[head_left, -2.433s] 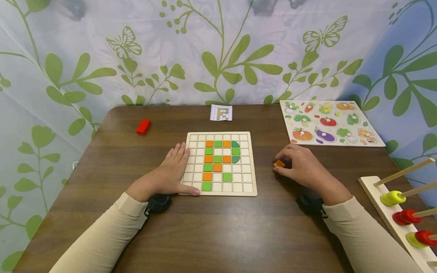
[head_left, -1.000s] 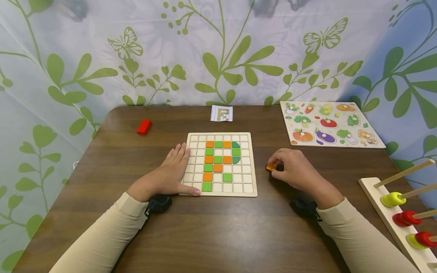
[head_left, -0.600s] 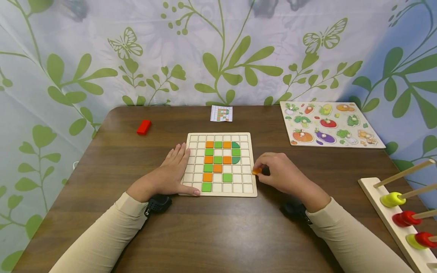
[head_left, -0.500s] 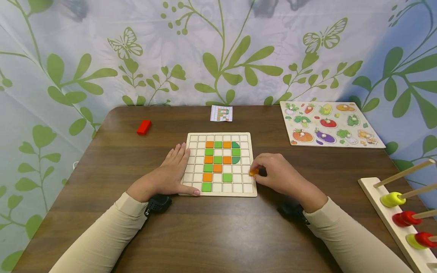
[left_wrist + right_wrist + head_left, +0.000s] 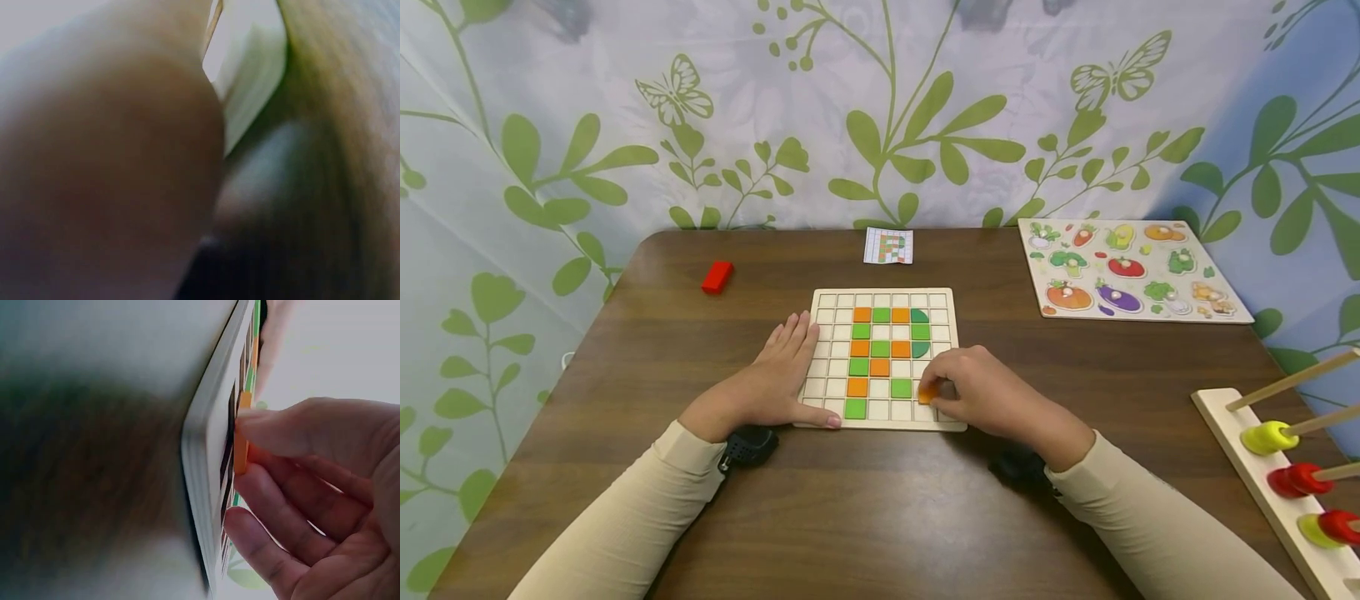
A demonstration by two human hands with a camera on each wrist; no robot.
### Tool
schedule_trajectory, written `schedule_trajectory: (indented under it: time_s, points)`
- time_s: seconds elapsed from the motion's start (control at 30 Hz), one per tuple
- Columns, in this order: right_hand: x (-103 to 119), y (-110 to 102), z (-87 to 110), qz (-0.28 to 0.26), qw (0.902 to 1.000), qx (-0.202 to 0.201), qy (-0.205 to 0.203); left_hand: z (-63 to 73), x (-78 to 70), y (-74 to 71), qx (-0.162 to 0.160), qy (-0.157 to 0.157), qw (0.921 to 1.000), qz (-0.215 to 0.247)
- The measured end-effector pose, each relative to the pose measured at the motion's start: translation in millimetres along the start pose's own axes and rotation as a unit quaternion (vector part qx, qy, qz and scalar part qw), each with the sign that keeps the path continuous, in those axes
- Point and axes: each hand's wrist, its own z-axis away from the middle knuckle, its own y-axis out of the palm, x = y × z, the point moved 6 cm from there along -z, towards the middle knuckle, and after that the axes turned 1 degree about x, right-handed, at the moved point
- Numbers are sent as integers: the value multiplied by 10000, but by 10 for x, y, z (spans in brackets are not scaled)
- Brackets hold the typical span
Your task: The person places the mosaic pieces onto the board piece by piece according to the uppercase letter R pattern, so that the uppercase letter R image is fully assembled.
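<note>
My left hand (image 5: 775, 375) rests with straight fingers on the left edge of a pale wooden grid board (image 5: 901, 409), its thumb along the near edge. Green and orange square tiles and two dark green quarter-round ones make a letter-like figure on the grid. Thumb and fingers of my right hand (image 5: 988, 387) pinch an orange square tile (image 5: 927, 394) over the lower right of the board, just right of a lone green tile (image 5: 901, 388). From the right wrist, the orange tile (image 5: 241, 444) appears on edge, close over the grid. The left wrist view is blurred by skin.
A small printed pattern card (image 5: 887, 246) lies behind the board. Farther left is a red block (image 5: 717, 277). A vegetable knob puzzle (image 5: 1201, 257) occupies the back right, and a wooden bead stand (image 5: 1228, 425) with upright pegs stands at the right edge.
My right hand has carried the orange tile leftward from the bare table, across the board's right edge and over the grid. The left hand has stayed in place.
</note>
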Motion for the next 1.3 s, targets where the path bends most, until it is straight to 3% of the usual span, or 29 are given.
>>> schedule_trajectory:
  time_s: [0.4,0.83,1.3]
  points:
    - [94,39,24,-181,9991,306,-244,0,1,1,-10,19,10000,-9]
    - [88,38,34,-156,9989,261,-356,5,-12,-13,-55,58,10000,-12]
    - [87,9,41,-242,9990,332,-201,17,-18,-6,-97,113,9999,28]
